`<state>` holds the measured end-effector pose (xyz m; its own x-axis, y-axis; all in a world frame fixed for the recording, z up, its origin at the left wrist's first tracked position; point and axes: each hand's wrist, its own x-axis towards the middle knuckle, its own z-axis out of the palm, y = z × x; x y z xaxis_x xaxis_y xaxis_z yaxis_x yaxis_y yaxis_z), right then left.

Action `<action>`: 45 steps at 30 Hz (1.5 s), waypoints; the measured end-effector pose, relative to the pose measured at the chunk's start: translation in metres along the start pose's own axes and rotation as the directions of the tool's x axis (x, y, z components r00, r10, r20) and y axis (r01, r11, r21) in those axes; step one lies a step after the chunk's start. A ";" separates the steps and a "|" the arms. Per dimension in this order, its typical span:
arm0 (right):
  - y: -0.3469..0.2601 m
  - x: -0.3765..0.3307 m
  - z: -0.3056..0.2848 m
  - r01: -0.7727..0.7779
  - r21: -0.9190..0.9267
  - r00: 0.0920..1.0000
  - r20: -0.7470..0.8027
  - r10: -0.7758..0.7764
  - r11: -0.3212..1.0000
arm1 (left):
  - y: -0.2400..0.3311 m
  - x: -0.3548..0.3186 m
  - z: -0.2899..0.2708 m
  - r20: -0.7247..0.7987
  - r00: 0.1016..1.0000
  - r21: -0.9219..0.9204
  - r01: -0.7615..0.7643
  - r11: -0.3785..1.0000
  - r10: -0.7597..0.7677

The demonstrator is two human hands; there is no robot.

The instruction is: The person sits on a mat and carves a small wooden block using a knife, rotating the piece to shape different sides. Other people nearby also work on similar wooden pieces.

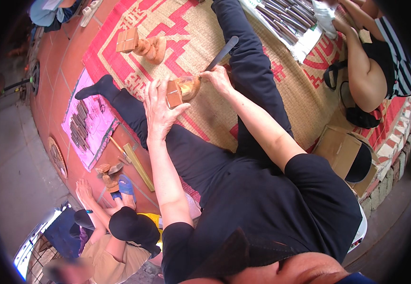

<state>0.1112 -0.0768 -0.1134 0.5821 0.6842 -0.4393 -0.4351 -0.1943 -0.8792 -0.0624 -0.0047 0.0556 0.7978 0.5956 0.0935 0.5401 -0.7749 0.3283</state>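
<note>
A brown wooden piece (174, 93) with a square block end and a rounded, yellowish part is held above the mat between my legs. My left hand (157, 106) grips its block end, fingers along the far side and thumb along the near edge. At its rounded end, my right hand (219, 79) is closed around a knife-like tool (223, 51), whose dark, round-tipped blade points away from me. The tool's lower part is hidden by my fingers. Farther off on the mat rests a similar wooden piece (153, 49), with a block end and a rounded body.
My outstretched legs flank the work on a red-and-straw woven mat (186, 28). Dark sticks (78, 125) lie on a pink cloth (92, 154) at left; more dark rods (288, 19) lie at far right. People sit at lower left and right. A cardboard box (335, 149) stands at right.
</note>
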 end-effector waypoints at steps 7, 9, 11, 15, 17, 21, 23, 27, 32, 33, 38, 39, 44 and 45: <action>-0.002 0.001 -0.001 -0.010 -0.033 1.000 -0.022 0.010 0.999 | -0.004 0.010 0.011 0.043 0.998 0.147 -0.041 0.988 0.035; -0.003 -0.001 -0.001 0.004 -0.003 1.000 -0.017 -0.004 1.000 | -0.002 0.011 0.011 -0.007 1.000 0.128 0.031 0.991 -0.031; -0.004 -0.001 -0.001 0.030 0.065 0.999 0.015 -0.031 0.997 | -0.001 0.012 0.013 -0.066 0.987 0.070 0.152 0.986 -0.147; 0.001 0.003 -0.002 0.000 0.050 1.000 0.000 0.000 0.999 | 0.015 0.013 0.020 -0.069 0.972 0.049 0.230 0.972 -0.226; -0.002 0.001 0.000 0.005 0.093 1.000 -0.005 -0.004 0.996 | 0.019 0.016 0.024 -0.060 0.980 0.093 0.196 0.976 -0.191; 0.001 0.003 0.000 0.023 0.136 1.000 -0.015 -0.021 0.991 | 0.026 0.014 0.035 -0.127 0.987 0.131 0.112 0.985 -0.095; 0.005 0.009 0.000 0.061 0.110 0.998 -0.021 -0.059 0.992 | 0.030 0.007 0.041 -0.149 0.982 0.151 0.135 0.979 -0.112; -0.010 -0.002 0.006 -0.005 0.185 0.995 0.100 -0.013 0.983 | 0.025 -0.001 0.043 -0.176 0.977 0.115 0.141 0.983 -0.120; -0.010 0.000 0.006 0.064 0.167 0.995 0.071 -0.077 0.984 | 0.028 0.005 0.043 -0.175 0.977 0.127 0.148 0.981 -0.125; -0.006 0.003 0.005 0.014 0.187 0.998 0.065 -0.027 0.982 | 0.028 0.007 0.043 -0.177 0.977 0.129 0.144 0.981 -0.120; -0.005 0.001 0.007 -0.003 0.223 0.995 0.098 -0.020 0.975 | 0.026 0.001 0.044 -0.192 0.974 0.104 0.142 0.984 -0.120; -0.008 0.000 0.008 0.029 0.244 0.992 0.113 -0.058 0.969 | 0.027 0.002 0.044 -0.213 0.971 0.104 0.132 0.986 -0.108; 0.003 0.011 0.004 -0.037 0.153 0.991 0.136 0.016 0.988 | 0.027 0.004 0.043 -0.198 0.974 0.134 0.138 0.981 -0.110; 0.006 0.011 0.004 -0.038 0.187 0.989 0.146 0.011 0.982 | 0.027 0.004 0.044 -0.194 0.975 0.135 0.138 0.981 -0.110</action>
<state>0.1121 -0.0676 -0.1227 0.4708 0.7776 -0.4168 -0.5778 -0.0852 -0.8117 -0.0330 -0.0322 0.0235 0.6663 0.7068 0.2374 0.6760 -0.7070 0.2077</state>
